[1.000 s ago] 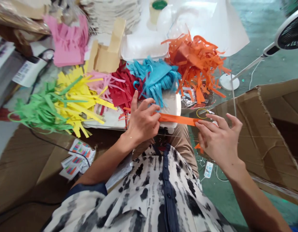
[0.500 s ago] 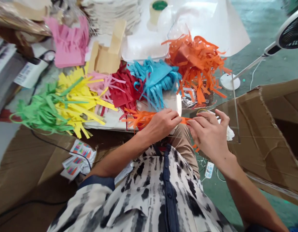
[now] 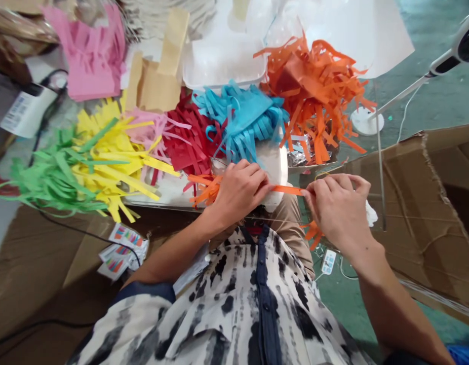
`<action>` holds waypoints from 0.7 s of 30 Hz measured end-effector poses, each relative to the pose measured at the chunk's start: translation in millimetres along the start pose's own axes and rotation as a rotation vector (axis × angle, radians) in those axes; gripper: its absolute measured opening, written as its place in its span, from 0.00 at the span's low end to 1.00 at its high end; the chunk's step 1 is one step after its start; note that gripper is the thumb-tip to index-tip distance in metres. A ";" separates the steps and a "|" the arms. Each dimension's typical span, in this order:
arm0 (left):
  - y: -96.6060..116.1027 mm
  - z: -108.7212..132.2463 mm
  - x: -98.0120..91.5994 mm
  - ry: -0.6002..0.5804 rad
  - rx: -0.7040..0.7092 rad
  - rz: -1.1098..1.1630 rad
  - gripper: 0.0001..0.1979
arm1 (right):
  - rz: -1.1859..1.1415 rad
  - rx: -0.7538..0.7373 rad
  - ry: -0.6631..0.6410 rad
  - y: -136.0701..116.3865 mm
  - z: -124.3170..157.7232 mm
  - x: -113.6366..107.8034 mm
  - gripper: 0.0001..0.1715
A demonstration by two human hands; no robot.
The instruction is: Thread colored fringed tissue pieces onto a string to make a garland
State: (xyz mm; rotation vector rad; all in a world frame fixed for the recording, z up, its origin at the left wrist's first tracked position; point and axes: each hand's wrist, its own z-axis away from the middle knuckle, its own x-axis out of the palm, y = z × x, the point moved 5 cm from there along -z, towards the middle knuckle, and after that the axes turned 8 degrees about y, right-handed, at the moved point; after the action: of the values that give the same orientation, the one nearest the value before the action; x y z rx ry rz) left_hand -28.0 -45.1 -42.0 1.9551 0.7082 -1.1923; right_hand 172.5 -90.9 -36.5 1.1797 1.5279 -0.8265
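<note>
My left hand [image 3: 238,193] pinches a bunch of orange paper fringe [image 3: 206,190] that sticks out to its left. A narrow orange paper strip [image 3: 288,189] runs from that hand to my right hand [image 3: 335,210], whose fingertips grip its far end. More orange fringe [image 3: 313,234] hangs below my right hand. Just beyond my hands lie heaps of cut paper: blue fringe [image 3: 240,119], red [image 3: 187,137], yellow [image 3: 105,157], green [image 3: 48,180] and a large orange heap [image 3: 314,96]. The hands partly hide a white foam block [image 3: 274,170].
A white foam tray [image 3: 223,63], kraft paper pieces [image 3: 154,83] and pink fringe [image 3: 88,61] lie further back. An open cardboard box [image 3: 420,203] stands on the right, beside a white fan [image 3: 447,68]. Printed cards [image 3: 122,252] rest on brown cardboard at lower left.
The wide orange strip between my hands has given way to a narrower one. Orange fringe now sticks out left of my left hand, and my hands have drawn closer together.
</note>
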 end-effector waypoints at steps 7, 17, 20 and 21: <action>1.4 -8.2 0.2 -0.023 -0.021 -0.082 0.12 | 0.042 0.007 -0.021 -2.8 -6.5 -3.3 0.14; 30.5 6.8 1.2 0.121 0.310 -0.088 0.14 | -0.122 -0.139 0.302 -16.1 26.6 -7.4 0.16; 3.3 15.5 -11.0 0.158 0.233 -0.021 0.13 | -0.110 -0.140 0.287 -2.7 38.6 -10.4 0.16; -8.0 17.6 -16.4 0.156 0.180 0.017 0.14 | -0.123 -0.135 0.274 0.8 40.9 -12.0 0.16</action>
State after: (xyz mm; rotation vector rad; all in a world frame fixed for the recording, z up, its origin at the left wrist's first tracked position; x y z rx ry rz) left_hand -49.7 -56.0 -34.9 2.2177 0.6816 -1.1360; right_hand 185.7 -131.4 -35.9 1.1422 1.8659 -0.6486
